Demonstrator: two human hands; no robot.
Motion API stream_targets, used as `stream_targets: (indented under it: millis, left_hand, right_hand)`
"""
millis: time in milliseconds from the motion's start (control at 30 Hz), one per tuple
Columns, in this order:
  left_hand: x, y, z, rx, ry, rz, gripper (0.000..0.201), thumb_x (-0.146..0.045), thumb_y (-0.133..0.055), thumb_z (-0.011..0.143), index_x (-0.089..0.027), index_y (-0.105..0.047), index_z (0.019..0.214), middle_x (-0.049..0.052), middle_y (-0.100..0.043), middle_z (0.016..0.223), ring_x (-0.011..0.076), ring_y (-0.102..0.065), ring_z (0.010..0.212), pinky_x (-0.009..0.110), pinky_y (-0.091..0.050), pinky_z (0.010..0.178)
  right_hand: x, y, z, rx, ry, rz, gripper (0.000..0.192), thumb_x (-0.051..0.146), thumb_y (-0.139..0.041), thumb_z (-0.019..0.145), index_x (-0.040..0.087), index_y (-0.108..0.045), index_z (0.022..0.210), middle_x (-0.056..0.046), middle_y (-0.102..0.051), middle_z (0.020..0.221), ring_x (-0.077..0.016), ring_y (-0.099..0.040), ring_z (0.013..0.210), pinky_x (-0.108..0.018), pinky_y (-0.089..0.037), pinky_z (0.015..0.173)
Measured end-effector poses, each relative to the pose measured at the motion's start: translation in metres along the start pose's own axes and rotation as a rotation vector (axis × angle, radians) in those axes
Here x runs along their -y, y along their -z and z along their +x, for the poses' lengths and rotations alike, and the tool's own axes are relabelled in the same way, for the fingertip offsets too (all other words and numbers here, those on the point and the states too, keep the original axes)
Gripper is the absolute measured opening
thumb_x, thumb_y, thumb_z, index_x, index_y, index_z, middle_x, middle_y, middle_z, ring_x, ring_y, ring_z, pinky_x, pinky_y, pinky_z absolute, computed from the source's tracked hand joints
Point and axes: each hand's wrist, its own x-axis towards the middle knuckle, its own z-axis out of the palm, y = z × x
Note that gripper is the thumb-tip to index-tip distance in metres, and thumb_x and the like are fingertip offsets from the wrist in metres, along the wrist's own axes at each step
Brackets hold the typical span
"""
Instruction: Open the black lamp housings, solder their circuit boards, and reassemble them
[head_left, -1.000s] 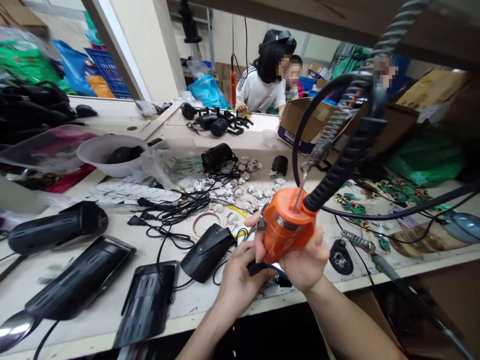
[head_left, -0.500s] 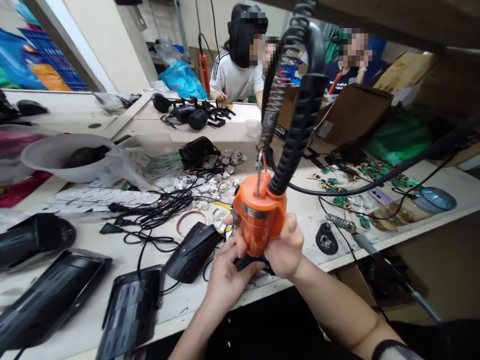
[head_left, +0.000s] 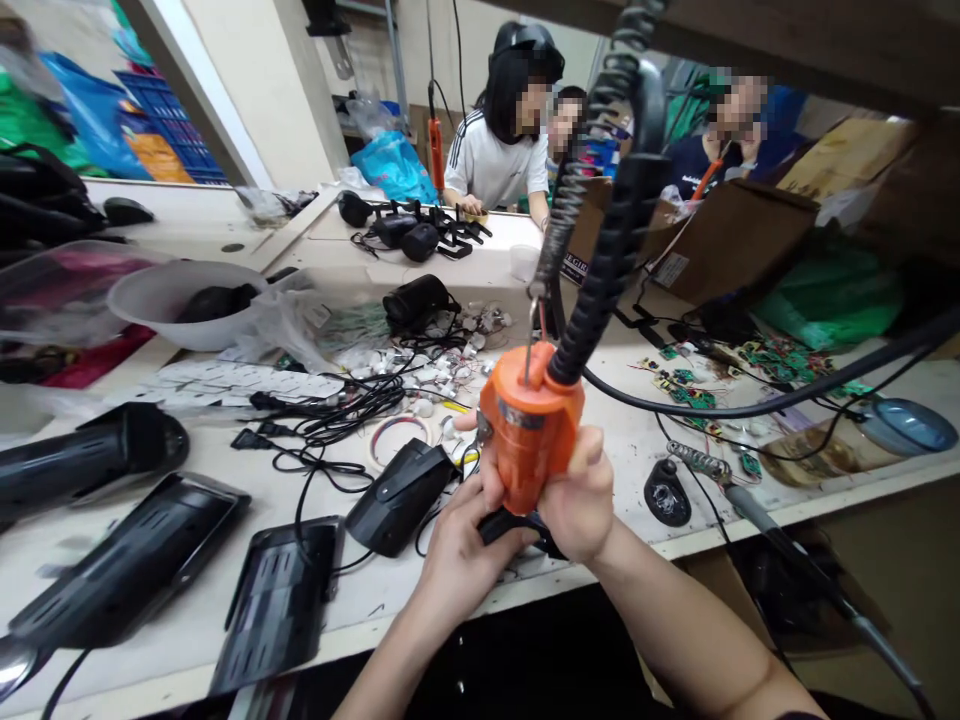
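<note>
screwdriver (head_left: 531, 432) tip: hidden behind hands | black part (head_left: 517, 524): mostly covered | coiled cable (head_left: 609, 240): cut off at top edge

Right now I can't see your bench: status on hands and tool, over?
Right hand gripping orange electric screwdriver. Left hand steadying small black part beneath it. Black casing close left.

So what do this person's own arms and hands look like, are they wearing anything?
Both are bare: no gloves on the left hand or the right hand, and no rings or watch show. The forearms are uncovered up to the picture's lower edge; only a dark edge, perhaps a sleeve, shows at the right arm's bottom corner.
</note>
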Motion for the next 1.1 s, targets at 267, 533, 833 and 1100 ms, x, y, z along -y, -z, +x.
stream_targets:
  millis: [267,533,833,1100]
  left_hand:
    - [0.002,0.004,-0.005,0.033,-0.048,0.101,0.029,-0.034,-0.070,0.083,-0.024,-0.069,0.111,0.008,-0.068,0.117,0.0269,-0.064,0.109,0.038,-0.051,0.096]
    - [0.008,0.006,-0.006,0.025,-0.083,0.105,0.032,-0.041,-0.069,0.084,-0.025,-0.069,0.112,0.010,-0.066,0.122,0.0299,-0.062,0.116,0.043,-0.051,0.100]
    - [0.008,0.007,-0.012,0.024,-0.014,0.239,0.044,-0.047,-0.066,0.084,-0.025,-0.062,0.122,0.012,-0.065,0.127,0.0302,-0.062,0.119,0.046,-0.051,0.101]
    - [0.003,0.013,-0.013,0.122,0.116,0.311,0.057,-0.049,-0.059,0.085,-0.023,-0.051,0.135,0.012,-0.061,0.137,0.0307,-0.058,0.126,0.049,-0.047,0.106]
  right_hand:
    - [0.002,0.004,-0.002,0.022,-0.009,0.040,0.084,0.093,-0.034,0.076,0.016,-0.070,0.082,-0.006,-0.058,0.063,-0.0209,-0.056,0.059,-0.034,-0.048,0.055]
    - [0.010,0.016,-0.007,-0.049,0.102,-0.076,0.054,0.075,-0.062,0.079,0.022,-0.064,0.091,0.001,-0.056,0.063,-0.0144,-0.048,0.051,-0.029,-0.042,0.050]
    - [-0.029,0.163,0.039,-0.913,0.067,-1.066,0.066,0.071,-0.052,0.082,0.015,-0.054,0.117,-0.007,-0.062,0.082,-0.0243,-0.059,0.073,-0.039,-0.048,0.073]
    - [-0.061,0.199,0.014,-0.871,-0.100,-1.399,0.033,0.026,-0.050,0.089,0.007,-0.053,0.116,-0.025,-0.053,0.118,-0.0362,-0.047,0.117,-0.050,-0.036,0.103]
